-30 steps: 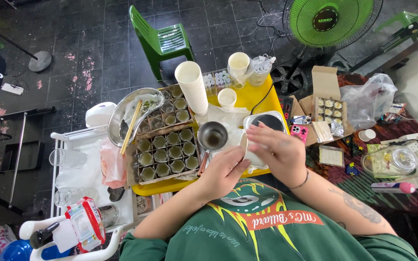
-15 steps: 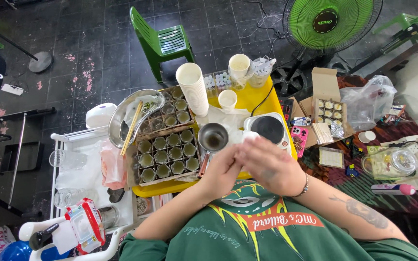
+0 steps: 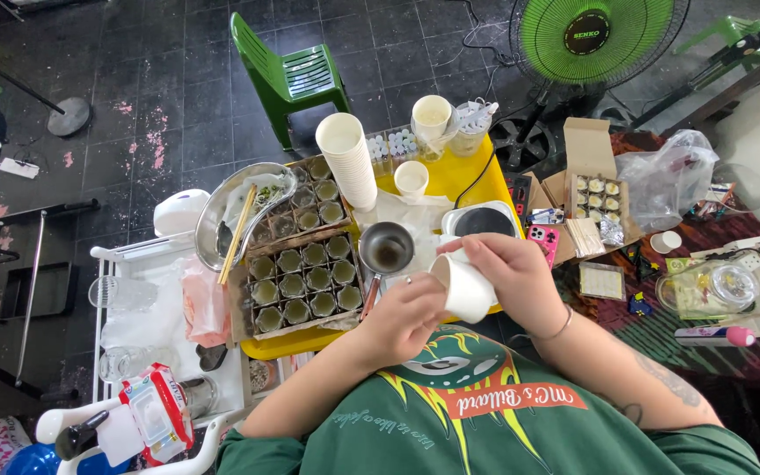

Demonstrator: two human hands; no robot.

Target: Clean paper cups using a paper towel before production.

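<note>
Over on the left, a white rack point(image 3: 112, 303) carries upturned glasses point(image 3: 120, 293), and a red-and-white packet point(image 3: 158, 409) lies at its near corner. Next comes the yellow table point(image 3: 446, 176): at its left edge sits a metal bowl point(image 3: 244, 211) with chopsticks point(image 3: 237, 233) laid across it, and beside that a tray point(image 3: 305, 264) packed with small green leaf cups. A tall stack of paper cups point(image 3: 349, 158) stands at the far side, with a single cup point(image 3: 412, 178) just beside it. A small metal pot point(image 3: 386, 248) sits near the middle of the table, dark liquid inside.

Now the action: the left hand point(image 3: 402, 317) is curled, fingers point(image 3: 415, 295) bent in and touching the left side of a white paper cup point(image 3: 466, 286) at its rim. The right hand point(image 3: 512, 277) wraps over that cup from above and the right, fingers point(image 3: 477, 251) closed around its wall. The cup is tilted on its side, mouth to the left, held above the near edge of the table, just right of the pot.

Further right, a pink phone point(image 3: 545, 242), a black round plate point(image 3: 484, 222) and an open cardboard box point(image 3: 595, 176) of small pieces.
</note>
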